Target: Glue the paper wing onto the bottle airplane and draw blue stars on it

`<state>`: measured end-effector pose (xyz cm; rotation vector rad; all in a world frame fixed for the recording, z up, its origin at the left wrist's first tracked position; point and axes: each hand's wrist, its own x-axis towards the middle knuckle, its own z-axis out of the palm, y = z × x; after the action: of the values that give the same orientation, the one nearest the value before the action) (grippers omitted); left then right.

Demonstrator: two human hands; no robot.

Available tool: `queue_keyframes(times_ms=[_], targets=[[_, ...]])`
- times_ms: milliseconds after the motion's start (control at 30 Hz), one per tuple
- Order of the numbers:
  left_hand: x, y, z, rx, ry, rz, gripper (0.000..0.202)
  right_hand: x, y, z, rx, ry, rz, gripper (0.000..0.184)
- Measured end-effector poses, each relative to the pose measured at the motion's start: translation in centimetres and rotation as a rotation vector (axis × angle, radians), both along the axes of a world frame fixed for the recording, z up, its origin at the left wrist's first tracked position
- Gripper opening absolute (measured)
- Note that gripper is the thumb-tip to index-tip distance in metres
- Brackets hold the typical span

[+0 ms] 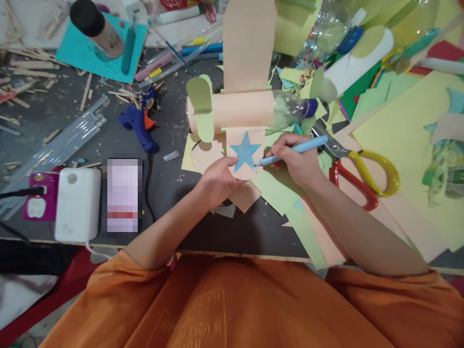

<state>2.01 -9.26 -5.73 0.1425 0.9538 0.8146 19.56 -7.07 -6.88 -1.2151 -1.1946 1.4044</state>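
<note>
A model plane made from a plastic bottle [288, 110] wrapped in peach paper [246, 108] lies in front of me, with its purple cap to the right. Its near peach wing [235, 135] carries a blue star [245, 152]. My left hand [221, 181] grips the rounded end of that wing, thumb on top. In my right hand [295, 162] is a light blue marker [306, 146], its tip touching the star's lower right point. A pale green paper piece [205, 128] crosses the left end of the bottle.
Large scissors [357, 169] with red and yellow handles lie right of my right hand. A blue glue gun [139, 123], a phone [122, 195] and a white power bank [77, 203] are on the left. Coloured paper sheets [391, 130] cover the right side; wood sticks [34, 67] litter the left.
</note>
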Motion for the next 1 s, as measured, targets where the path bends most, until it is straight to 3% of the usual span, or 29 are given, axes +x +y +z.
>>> queue_keyframes(times_ms=[200,367,833,1000], targets=[[0.0,0.0,0.0,0.041,0.022,-0.007,0.036,0.1,0.0,0.2,-0.028,0.021,0.048,0.020],[-0.2,-0.2,-0.3,0.078,0.007,-0.012,0.042,0.3,0.1,-0.3,-0.074,0.060,-0.021,0.022],[0.4,0.1,0.9,-0.038,0.026,0.051,0.047,0.1,0.0,0.0,-0.022,0.020,0.067,0.020],[0.3,0.2,1.1,-0.044,0.021,0.046,0.044,0.1,0.1,-0.1,-0.045,0.062,0.017,0.018]])
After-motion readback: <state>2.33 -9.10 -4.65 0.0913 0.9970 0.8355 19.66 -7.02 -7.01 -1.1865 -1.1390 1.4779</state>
